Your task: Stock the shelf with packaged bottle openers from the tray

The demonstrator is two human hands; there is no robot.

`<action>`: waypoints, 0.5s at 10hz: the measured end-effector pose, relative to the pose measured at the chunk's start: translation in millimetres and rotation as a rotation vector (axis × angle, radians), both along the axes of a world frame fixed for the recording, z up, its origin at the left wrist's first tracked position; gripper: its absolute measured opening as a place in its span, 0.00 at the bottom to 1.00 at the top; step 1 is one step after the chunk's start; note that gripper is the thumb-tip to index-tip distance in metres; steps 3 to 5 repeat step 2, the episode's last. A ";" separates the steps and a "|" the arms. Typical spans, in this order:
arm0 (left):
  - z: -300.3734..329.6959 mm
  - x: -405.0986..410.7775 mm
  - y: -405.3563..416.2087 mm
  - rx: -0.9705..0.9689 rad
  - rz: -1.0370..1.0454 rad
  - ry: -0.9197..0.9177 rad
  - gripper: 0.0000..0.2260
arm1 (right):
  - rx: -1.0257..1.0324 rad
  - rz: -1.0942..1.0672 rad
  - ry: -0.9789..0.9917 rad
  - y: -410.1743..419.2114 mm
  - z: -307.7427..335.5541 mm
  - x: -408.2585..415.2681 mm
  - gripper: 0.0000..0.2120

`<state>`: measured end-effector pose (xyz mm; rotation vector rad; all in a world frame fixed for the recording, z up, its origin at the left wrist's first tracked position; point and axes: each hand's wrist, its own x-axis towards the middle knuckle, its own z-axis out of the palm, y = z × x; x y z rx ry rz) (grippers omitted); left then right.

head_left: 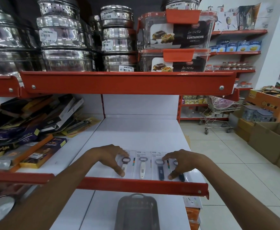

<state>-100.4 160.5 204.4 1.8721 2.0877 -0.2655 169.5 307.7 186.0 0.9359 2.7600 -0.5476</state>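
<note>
Several packaged bottle openers lie flat in a row at the front of the white shelf (136,130), just behind its red lip. My left hand (112,156) rests on the leftmost pack (126,161), thumb at its lower edge, fingers spread over the top. The second pack (142,165) holds a white-handled opener and lies untouched. My right hand (182,163) presses on the two right packs with dark-handled openers (160,168), thumb near their lower ends. A grey plastic tray (136,213) sits on the shelf below; its inside looks bare.
Boxed knives and packs (33,130) are heaped on the left half of the shelf. Steel tins (66,34) and orange-lidded containers (177,34) fill the shelf above. Cardboard boxes (268,133) and a shopping trolley (219,117) stand in the aisle at right.
</note>
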 end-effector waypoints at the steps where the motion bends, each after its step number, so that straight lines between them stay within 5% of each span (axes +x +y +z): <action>1: 2.9 3.9 -4.5 0.005 0.018 0.014 0.40 | -0.006 0.000 -0.008 -1.0 1.8 0.0 0.34; 5: 4.5 8.2 -12.7 0.020 0.025 -0.007 0.43 | 0.025 -0.007 -0.013 -7.7 5.6 0.6 0.35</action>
